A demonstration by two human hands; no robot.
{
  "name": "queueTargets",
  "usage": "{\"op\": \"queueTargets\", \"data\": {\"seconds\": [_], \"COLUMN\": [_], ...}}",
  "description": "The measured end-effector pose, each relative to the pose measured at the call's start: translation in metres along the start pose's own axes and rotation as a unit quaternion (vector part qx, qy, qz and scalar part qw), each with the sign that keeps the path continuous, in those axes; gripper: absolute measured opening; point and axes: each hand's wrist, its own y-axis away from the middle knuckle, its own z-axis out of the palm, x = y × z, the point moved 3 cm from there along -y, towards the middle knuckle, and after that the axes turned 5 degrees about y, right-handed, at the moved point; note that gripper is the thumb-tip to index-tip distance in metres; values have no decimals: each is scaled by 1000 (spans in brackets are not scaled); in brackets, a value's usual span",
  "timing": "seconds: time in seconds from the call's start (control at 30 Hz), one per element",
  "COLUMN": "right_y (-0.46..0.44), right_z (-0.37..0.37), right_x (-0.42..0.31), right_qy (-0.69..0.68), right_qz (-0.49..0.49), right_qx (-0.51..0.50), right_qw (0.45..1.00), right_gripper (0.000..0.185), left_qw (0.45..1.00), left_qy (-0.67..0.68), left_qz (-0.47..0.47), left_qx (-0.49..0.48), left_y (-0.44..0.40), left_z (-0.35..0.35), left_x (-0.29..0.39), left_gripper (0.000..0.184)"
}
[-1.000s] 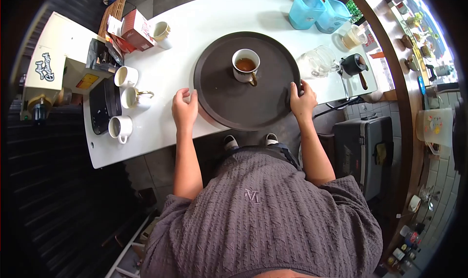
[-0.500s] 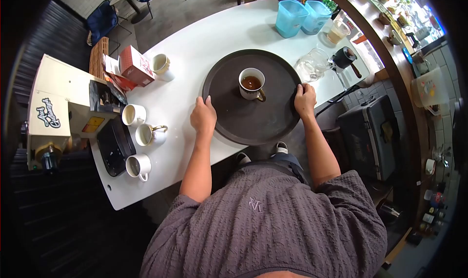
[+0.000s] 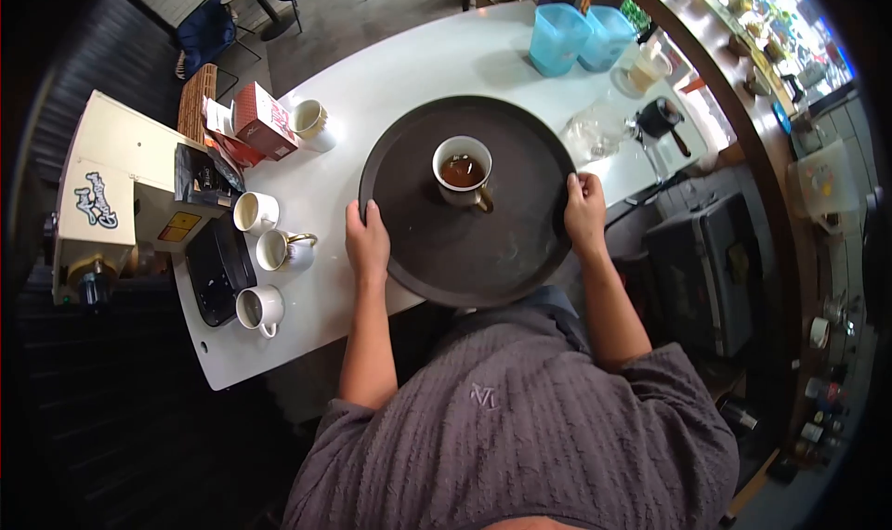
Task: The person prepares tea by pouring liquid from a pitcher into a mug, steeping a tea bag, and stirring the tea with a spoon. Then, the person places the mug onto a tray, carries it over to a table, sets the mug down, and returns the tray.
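Note:
A round dark tray (image 3: 469, 261) is held between my two hands and looks raised off the white table. On it stands a white cup (image 3: 462, 170) with brown liquid inside and a gold handle at its lower right. My left hand (image 3: 368, 240) grips the tray's left rim, with the fingers partly hidden beneath. The right rim is in my right hand (image 3: 584, 212), its fingertips over the edge.
The white table (image 3: 316, 251) carries three white mugs (image 3: 259, 308) by a coffee machine (image 3: 102, 205), a red box (image 3: 265, 121), another cup (image 3: 313, 121), blue containers (image 3: 558, 42), a glass jug (image 3: 592, 132) and a black-handled pot (image 3: 658, 118).
Both hands have closed on the tray's rim. The tray has come up and closer to my body, looking larger, with the cup on it. The view has also shifted.

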Motion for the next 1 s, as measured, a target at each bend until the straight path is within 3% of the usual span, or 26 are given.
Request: {"op": "queueTargets", "data": {"seconds": [0.1, 0.17, 0.2, 0.27, 0.33, 0.4, 0.67, 1.0], "right_y": [11, 3, 0, -5, -13, -21, -18, 54], "right_z": [-14, -16, -21, -31, -42, -51, -67, -40], "right_x": [-25, -23, -27, -36, -47, -53, -83, -107], "right_qy": [-24, -149, -152, -181, -175, -165, -157, -123], "right_qz": [-13, 2, -11, 58, 43, 41, 8, -28], "right_qx": [-38, -92, -107, -171, -208, -245, -367, -509], "right_qw": [999, 985, 982, 967, 961, 954, 917, 852], "right_gripper": [21, 17, 17, 17, 20, 18, 16, 16], "left_qw": [997, 990, 988, 979, 967, 956, 851, 815], "left_qy": [63, 120, 127, 179, 217, 272, 501, 481], "left_qz": [-34, -77, -75, -87, -111, -96, -126, -141], "left_qx": [20, 21, 40, 33, 73, 49, 96, 291], "left_y": [11, 29, 36, 52, 77, 95, 213, 334], "left_z": [-6, -13, -16, -18, -20, -21, -29, -80], "left_x": [1, 26, 31, 38, 49, 43, 71, 54], "left_gripper": [41, 42, 42, 38, 34, 28, 49, 61]}}
